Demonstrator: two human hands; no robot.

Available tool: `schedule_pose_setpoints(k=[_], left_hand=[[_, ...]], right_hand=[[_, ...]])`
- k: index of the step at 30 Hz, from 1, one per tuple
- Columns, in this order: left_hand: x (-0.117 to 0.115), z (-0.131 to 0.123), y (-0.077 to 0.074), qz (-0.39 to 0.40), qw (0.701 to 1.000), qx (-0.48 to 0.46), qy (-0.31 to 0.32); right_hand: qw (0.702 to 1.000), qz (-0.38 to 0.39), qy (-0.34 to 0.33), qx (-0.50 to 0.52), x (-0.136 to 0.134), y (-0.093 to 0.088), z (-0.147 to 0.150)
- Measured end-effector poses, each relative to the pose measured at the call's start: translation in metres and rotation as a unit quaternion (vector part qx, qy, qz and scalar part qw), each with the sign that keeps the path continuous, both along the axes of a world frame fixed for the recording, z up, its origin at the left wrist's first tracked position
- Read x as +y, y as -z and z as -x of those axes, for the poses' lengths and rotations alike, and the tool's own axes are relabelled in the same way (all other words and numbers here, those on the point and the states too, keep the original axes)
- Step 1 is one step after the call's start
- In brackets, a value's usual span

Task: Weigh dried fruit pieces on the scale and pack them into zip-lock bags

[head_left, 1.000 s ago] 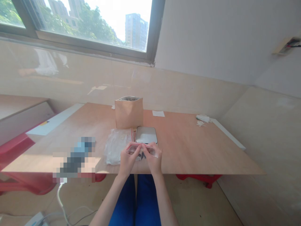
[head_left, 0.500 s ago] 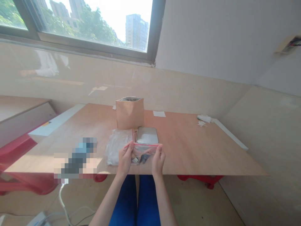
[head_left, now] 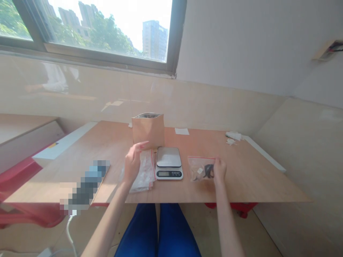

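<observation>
Noting the head view: right hand grips the right end of a small clear zip bag, to the right of a white scale. Bag is limp, creased, red strip along the top; inside, a dark piece, brownish bits and a small white square. From where I stand, cannot tell whether its underside touches the table. Left hand loosely open, fingers partly extended, above flat clear bags. Scale's dark front panel bears pale marks, too small to read. Brown pouch behind, its visible face unprinted.
</observation>
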State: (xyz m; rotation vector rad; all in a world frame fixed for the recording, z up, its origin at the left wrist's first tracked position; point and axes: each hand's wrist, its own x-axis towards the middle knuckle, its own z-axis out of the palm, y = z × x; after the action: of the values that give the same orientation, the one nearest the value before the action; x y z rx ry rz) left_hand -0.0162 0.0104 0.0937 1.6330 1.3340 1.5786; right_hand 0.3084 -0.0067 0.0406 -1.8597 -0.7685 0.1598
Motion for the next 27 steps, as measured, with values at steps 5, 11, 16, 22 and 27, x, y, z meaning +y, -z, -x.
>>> schedule_pose_setpoints(k=[5,11,16,22,27], left_hand=[[0.064,0.009,-0.047,-0.093,0.967,0.174,-0.159],[0.119,0.007,-0.061,-0.033,0.966,0.203,-0.155],[0.072,0.005,-0.050,-0.070,0.977,0.126,-0.157],[0.007,-0.001,-0.037,0.022,0.991,0.100,-0.089],[-0.014,-0.003,-0.017,0.035,0.991,0.128,-0.026]], right_hand=[[0.981,0.101,0.066,-0.150,-0.006,0.004,0.005],[0.917,0.242,-0.050,-0.314,-0.018,0.044,0.063],[0.916,0.254,-0.091,-0.297,0.020,0.043,0.045],[0.950,-0.032,-0.222,-0.217,0.025,-0.032,0.079],[0.813,-0.157,-0.513,-0.228,-0.019,-0.071,0.159]])
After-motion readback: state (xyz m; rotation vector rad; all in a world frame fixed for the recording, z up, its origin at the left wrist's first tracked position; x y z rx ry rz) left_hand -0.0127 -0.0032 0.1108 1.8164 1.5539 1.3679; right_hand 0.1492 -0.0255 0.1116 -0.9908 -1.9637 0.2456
